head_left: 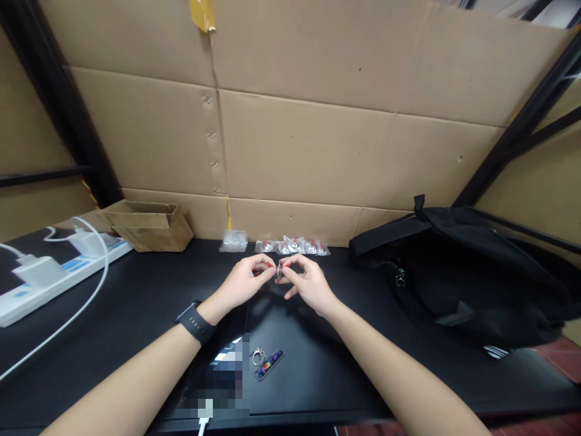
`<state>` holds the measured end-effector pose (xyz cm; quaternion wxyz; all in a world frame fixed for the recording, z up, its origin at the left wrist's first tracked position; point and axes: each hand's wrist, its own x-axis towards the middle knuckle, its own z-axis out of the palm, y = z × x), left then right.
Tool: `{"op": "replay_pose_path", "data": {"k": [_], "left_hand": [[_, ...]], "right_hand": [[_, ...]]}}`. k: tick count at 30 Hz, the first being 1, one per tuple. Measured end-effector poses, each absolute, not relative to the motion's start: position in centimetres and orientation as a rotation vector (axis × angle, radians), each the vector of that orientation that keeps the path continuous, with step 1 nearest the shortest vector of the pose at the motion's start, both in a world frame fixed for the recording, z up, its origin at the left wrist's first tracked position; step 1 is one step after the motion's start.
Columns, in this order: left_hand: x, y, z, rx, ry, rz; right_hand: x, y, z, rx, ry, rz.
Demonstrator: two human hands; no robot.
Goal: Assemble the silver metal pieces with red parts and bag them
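My left hand [249,280], with a dark watch [196,322] on its wrist, and my right hand [311,283] meet above the middle of the black table. Between their closed fingertips is a small round silver piece [279,270], held on edge. Bits of red show by the fingers of both hands; what they belong to is unclear. Just behind lie several round silver pieces with red marks, in clear plastic bags [294,244]. Nearer to me, a colourful bar-shaped keychain [269,364] with a metal ring rests on the table.
A clear plastic packet [233,241] and an open cardboard box [152,227] stand along the cardboard wall. At left is a white power strip [68,272] with plugs and cable. A black bag [467,272] fills the right. A blurred-out dark device [218,375] lies in front, with a white cable.
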<state>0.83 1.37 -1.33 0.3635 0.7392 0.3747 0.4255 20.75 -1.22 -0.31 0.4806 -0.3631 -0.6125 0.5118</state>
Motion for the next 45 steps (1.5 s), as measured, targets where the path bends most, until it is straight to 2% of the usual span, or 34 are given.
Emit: {"op": "replay_pose_path", "data": {"k": [14,21,24,32,39,42,45], "left_hand": [[0.5,1.3,-1.0,2.102,1.135,0.980],[-6.1,4.4,-1.0,2.384,1.854,0.812],[-8.1,5.8,-2.4,2.388,1.946,0.662],[-8.0,6.2,-2.8,2.456,1.972,0.645],[-7.4,5.2,-0.8,2.485,1.979,0.936],[-6.0,4.0,0.3,2.515,1.766,1.139],[-3.5,2.0,1.2,2.518,1.341,1.229]], "right_hand": [[20.9,-1.3,0.3,-0.965,-1.402,1.416],[22.3,-0.1,0.1,-0.965,-1.423,1.272],[22.8,0.4,-0.2,-0.969,-1.442,1.236],[23.3,0.8,-0.3,-0.953,-1.494,1.204],[23.9,1.1,-0.1,-0.953,-1.502,1.162],[24.1,1.3,0.3,-0.962,-1.512,1.110],[24.4,1.2,0.9,-1.003,-1.509,1.050]]}}
